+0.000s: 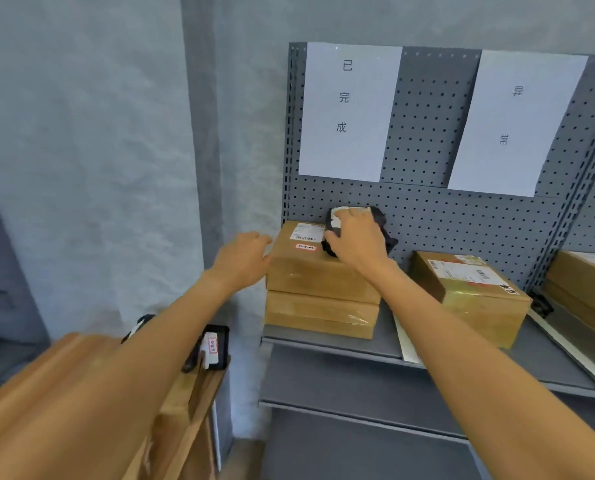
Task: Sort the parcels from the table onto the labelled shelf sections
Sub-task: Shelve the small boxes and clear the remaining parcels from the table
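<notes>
My right hand (355,235) grips a black soft parcel (379,220) with a white label, on top of a stack of two brown boxes (318,271) in the left shelf section. That section sits under a white paper sign (348,112). My left hand (242,258) rests with relaxed fingers against the left side of the top box. A taped brown box (473,292) stands in the section to the right, below a second paper sign (514,123). Another black parcel (214,346) with a white and red label lies on the wooden table (185,403) at lower left.
The grey shelf (341,344) has a pegboard back (424,133) and a white divider strip (407,344) between sections. More brown boxes (587,282) sit at the far right. A grey wall fills the left. A lower shelf level shows beneath.
</notes>
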Demonstrator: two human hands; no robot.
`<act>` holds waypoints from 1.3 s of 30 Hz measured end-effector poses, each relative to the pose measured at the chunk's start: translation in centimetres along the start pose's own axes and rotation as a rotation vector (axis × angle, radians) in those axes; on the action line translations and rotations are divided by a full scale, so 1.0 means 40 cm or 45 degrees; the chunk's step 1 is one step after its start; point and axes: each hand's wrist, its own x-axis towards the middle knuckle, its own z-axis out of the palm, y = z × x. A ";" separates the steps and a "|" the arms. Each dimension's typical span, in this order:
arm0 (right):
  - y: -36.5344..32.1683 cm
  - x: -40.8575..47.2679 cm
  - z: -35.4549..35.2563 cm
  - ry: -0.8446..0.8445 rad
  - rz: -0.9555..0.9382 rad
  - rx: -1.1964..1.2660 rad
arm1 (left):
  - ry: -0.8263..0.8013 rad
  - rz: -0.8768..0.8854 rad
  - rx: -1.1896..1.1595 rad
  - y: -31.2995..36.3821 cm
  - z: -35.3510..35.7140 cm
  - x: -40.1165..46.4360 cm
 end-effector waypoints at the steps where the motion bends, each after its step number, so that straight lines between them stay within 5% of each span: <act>1: -0.022 -0.015 0.006 -0.005 -0.062 -0.018 | 0.017 -0.028 0.024 -0.016 -0.014 -0.030; 18: -0.529 -0.316 0.206 -0.312 -0.831 0.098 | -0.085 -0.709 0.495 -0.335 -0.171 -0.617; 39: -0.843 -0.699 0.371 -0.668 -1.032 0.110 | -0.356 -1.099 0.360 -0.541 -0.128 -1.171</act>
